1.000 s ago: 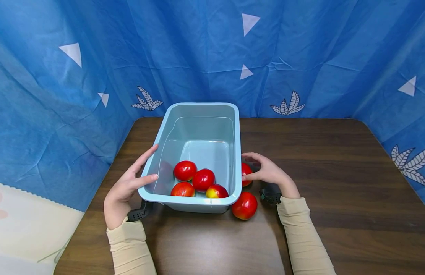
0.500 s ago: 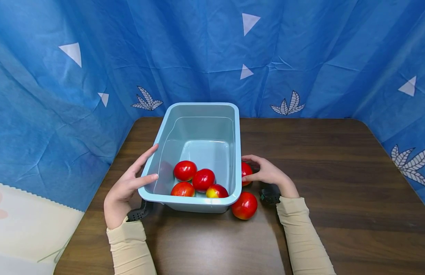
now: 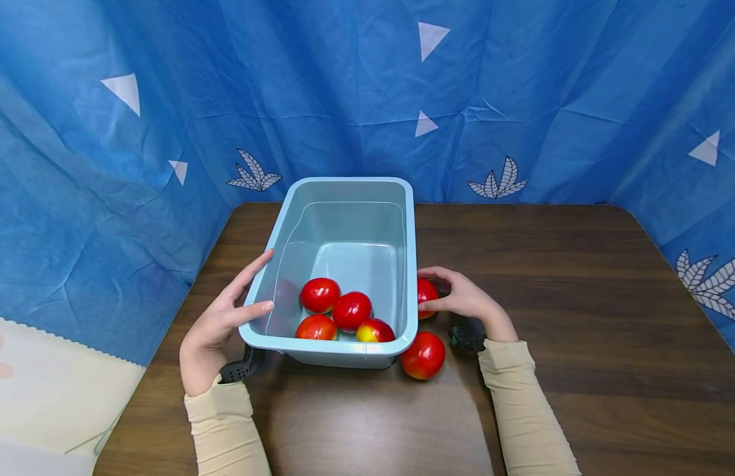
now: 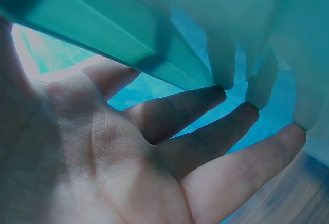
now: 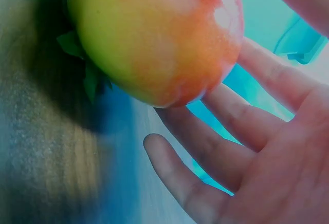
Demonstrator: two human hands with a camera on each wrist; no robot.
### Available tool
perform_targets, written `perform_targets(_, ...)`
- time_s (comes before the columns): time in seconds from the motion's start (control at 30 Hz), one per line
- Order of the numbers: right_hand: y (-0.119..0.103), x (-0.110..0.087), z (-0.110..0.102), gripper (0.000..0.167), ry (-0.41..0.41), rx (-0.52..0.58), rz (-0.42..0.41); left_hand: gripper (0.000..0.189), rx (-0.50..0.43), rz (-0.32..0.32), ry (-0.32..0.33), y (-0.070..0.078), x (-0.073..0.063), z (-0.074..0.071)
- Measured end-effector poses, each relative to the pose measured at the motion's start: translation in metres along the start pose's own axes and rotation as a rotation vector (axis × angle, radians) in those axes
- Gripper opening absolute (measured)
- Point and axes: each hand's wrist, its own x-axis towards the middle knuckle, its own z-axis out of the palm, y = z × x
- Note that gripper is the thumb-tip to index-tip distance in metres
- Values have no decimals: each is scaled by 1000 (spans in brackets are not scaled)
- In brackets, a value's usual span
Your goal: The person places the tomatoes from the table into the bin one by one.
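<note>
A light blue plastic bin [image 3: 406, 264] holds several glossy red fruits [image 3: 352, 311], one with a yellow patch. My left hand [image 3: 221, 314] holds the bin's left rim, thumb over the edge; in the left wrist view, fingertips [image 4: 249, 110] touch its outer wall. Close against the bin's right side, my right hand [image 3: 465, 294] grips a red fruit [image 3: 425, 296]. The right wrist view shows this fruit [image 5: 159, 34] shading from red to yellow, with green leaves at one end and fingers around it. Another red fruit [image 3: 424, 356] lies by the bin's front right corner.
A dark brown wooden table [image 3: 552, 277] carries everything. Blue curtains [image 3: 367, 86] with white triangles and leaf prints hang behind it and at both sides. A pale cloth [image 3: 46, 396] is at the lower left. Each wrist wears a black device [image 3: 467, 336].
The fruit in my right hand has shifted very slightly upward in the head view. My left hand, the bin and the other fruits stay where they were.
</note>
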Motion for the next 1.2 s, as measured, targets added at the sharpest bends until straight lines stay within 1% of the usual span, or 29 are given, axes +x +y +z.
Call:
perform_targets(0.3,-8,-3,-4,66,48,-25,15,73,-1,-11,6,1,0,0)
perform_targets(0.57,-17,-9,-12,65,107,-26,-1,73,0,-11,4,1,0,0)
perform_targets(0.7,-25,-13,-16,68,136,-22,-4,74,3,-9,3,0,0,-1)
perform_targets(0.93,-39,-23,-22,66,191,-43,-18,74,5,-4,-3,0,0,-1)
perform_targets(1.07,-46,-27,-25,65,228,-50,-35,74,1,-11,0,0,0,0)
perform_targets(1.2,-54,-33,-27,65,267,-55,-59,74,-3,-31,13,0,0,0)
